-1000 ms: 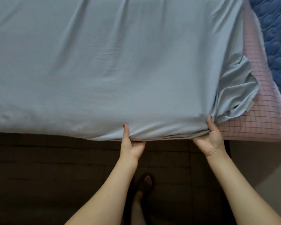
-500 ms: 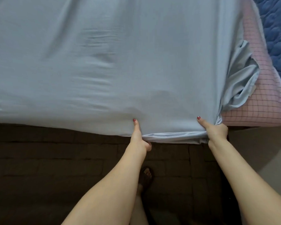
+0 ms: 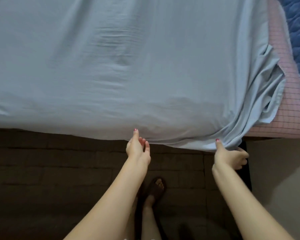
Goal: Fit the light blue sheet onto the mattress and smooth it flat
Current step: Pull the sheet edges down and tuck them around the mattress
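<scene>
The light blue sheet (image 3: 128, 66) covers most of the mattress, with faint ripples in the middle. Its right corner is bunched in loose folds (image 3: 260, 94) and leaves the pink grid-patterned mattress (image 3: 287, 108) bare on the right. My left hand (image 3: 137, 148) hangs at the sheet's front edge with relaxed, spread fingers; only the thumb tip meets the cloth. My right hand (image 3: 229, 156) is below the bunched corner. Its thumb touches the hem, and its fingers are loosely spread against the dark frame.
A dark padded bed base (image 3: 59, 170) runs below the mattress edge. A blue quilted cover (image 3: 298, 23) lies at the top right. My foot in a dark sandal (image 3: 156, 187) stands on the floor between my arms. Pale floor (image 3: 275, 170) shows at the right.
Both hands gripped the sheet's front edge and pulled it down over the mattress side. Now the left hand has let go and opened, and the right hand's fingers have loosened.
</scene>
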